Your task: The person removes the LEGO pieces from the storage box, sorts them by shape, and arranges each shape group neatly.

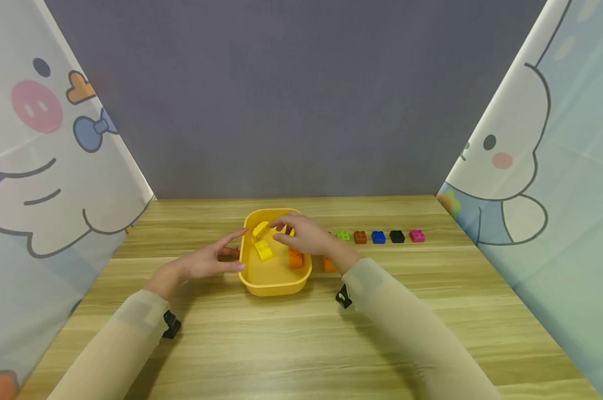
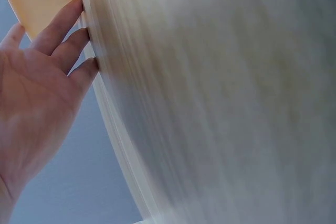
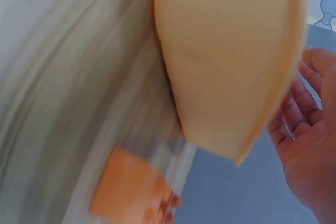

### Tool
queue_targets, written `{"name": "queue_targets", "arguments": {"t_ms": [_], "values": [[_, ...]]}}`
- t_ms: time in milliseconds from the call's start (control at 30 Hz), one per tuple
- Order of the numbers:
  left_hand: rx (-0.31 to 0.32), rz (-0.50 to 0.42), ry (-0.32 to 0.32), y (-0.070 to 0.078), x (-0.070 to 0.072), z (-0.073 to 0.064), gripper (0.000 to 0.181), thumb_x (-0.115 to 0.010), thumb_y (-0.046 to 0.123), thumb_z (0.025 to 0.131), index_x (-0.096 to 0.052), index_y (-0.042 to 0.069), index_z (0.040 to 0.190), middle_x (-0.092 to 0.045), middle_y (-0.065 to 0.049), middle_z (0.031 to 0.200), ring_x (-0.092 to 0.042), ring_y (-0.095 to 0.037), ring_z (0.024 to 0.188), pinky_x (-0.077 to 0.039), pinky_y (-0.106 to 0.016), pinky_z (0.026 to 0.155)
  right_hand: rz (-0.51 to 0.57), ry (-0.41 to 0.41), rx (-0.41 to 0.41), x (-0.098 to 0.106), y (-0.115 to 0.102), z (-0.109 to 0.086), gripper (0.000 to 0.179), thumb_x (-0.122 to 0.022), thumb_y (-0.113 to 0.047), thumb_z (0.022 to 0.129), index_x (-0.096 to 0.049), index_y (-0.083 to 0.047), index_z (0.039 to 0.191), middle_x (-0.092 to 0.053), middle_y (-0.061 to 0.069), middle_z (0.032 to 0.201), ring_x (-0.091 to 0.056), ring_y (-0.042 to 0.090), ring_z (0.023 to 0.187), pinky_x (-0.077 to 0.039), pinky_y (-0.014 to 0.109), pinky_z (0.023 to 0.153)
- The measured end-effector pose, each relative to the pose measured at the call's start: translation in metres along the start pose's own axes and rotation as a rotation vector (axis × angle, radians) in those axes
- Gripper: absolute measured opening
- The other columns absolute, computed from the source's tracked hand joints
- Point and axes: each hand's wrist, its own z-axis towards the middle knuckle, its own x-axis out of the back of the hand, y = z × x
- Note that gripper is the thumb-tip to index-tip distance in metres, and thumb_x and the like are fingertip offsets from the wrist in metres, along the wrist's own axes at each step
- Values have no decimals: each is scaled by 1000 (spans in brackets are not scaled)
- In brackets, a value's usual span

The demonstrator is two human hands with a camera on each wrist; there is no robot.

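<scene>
A yellow plastic basket (image 1: 276,290) stands on the table with several toy building bricks inside. My left hand (image 1: 208,262) rests its extended fingers and thumb against the basket's left side. In the left wrist view, the fingertips (image 2: 90,66) of that hand are low by the tabletop. Over the basket's right part, my right hand (image 1: 306,235) reaches in with bent fingers, thumb and forefinger apart and nothing visible between them. Two yellow bricks (image 1: 263,250) lie left of its fingertips, while an orange brick (image 1: 295,258) is below the hand. More yellow shows beneath its fingers, partly hidden.
Right of the basket runs a row of bricks: green (image 1: 343,235), brown (image 1: 360,237), blue (image 1: 378,237), black (image 1: 397,236) and pink (image 1: 417,236). Another orange brick (image 1: 329,265) sits beside the basket, partly behind the right wrist. A grey panel (image 1: 296,111) closes off the back.
</scene>
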Motion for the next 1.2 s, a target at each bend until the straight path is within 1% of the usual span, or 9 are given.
{"name": "queue_targets", "arguments": {"t_ms": [200, 267, 433, 600, 700, 833, 1000, 1100, 1200], "values": [[7, 4, 0, 1, 0, -1, 101, -77, 49, 103, -10, 35, 177, -52, -26, 165, -50, -47, 154, -44, -69, 123, 2, -25, -1, -19, 0, 17, 34, -64, -23, 113, -70, -8, 143, -68, 9, 133, -65, 25, 114, -57, 38, 99], [11, -2, -4, 1, -2, -2, 101, -77, 48, 103, -10, 36, 177, -52, -25, 165, -50, -47, 154, -42, -69, 124, -54, -50, -27, -27, 0, 19, 32, -63, -25, 114, -71, -13, 143, -68, 6, 132, -65, 22, 114, -58, 37, 101], [-9, 3, -9, 2, -2, -3, 100, -75, 47, 105, -8, 33, 178, -51, -28, 165, -49, -49, 154, -44, -69, 122, -255, -98, -78, -37, -1, 19, 33, -64, -35, 113, -73, -26, 144, -70, -2, 136, -67, 16, 115, -57, 38, 106], [-7, 15, 4, 3, 0, -4, 101, -76, 48, 104, -9, 35, 178, -51, -30, 165, -49, -51, 153, -44, -71, 121, -353, -130, -84, -39, -3, 20, 32, -69, -35, 110, -74, -27, 141, -71, -4, 135, -68, 15, 117, -57, 38, 107], [5, 11, 7, 2, 0, -4, 101, -77, 50, 103, -10, 38, 177, -52, -28, 165, -49, -50, 154, -44, -71, 122, -374, -152, -77, -39, -3, 19, 30, -75, -36, 106, -76, -28, 134, -70, -5, 129, -67, 15, 115, -57, 37, 104], [4, 9, 5, 1, -1, -3, 100, -76, 49, 103, -10, 38, 177, -52, -27, 165, -50, -49, 153, -45, -69, 121, -380, -160, -72, -40, -3, 17, 27, -81, -42, 100, -75, -30, 123, -67, -7, 128, -64, 16, 115, -57, 39, 103], [-10, 7, -1, 1, -1, -2, 100, -76, 48, 104, -9, 34, 178, -51, -29, 165, -50, -49, 153, -46, -68, 121, -400, -190, -66, -41, -3, 17, 29, -83, -49, 97, -71, -31, 116, -72, -12, 123, -64, 16, 115, -51, 41, 111], [-15, 8, -3, 1, -2, -2, 101, -76, 47, 104, -8, 33, 178, -51, -30, 165, -49, -50, 153, -46, -68, 121, -399, -202, -66, -41, -2, 18, 40, -84, -50, 96, -70, -30, 127, -73, -12, 126, -65, 17, 118, -47, 41, 118], [-8, 7, 1, 2, -2, -2, 101, -76, 48, 103, -9, 34, 178, -51, -29, 165, -49, -50, 154, -46, -68, 121, -414, -211, -67, -42, -1, 18, 60, -83, -53, 95, -65, -29, 147, -69, -9, 141, -62, 18, 134, -44, 42, 125]]}}
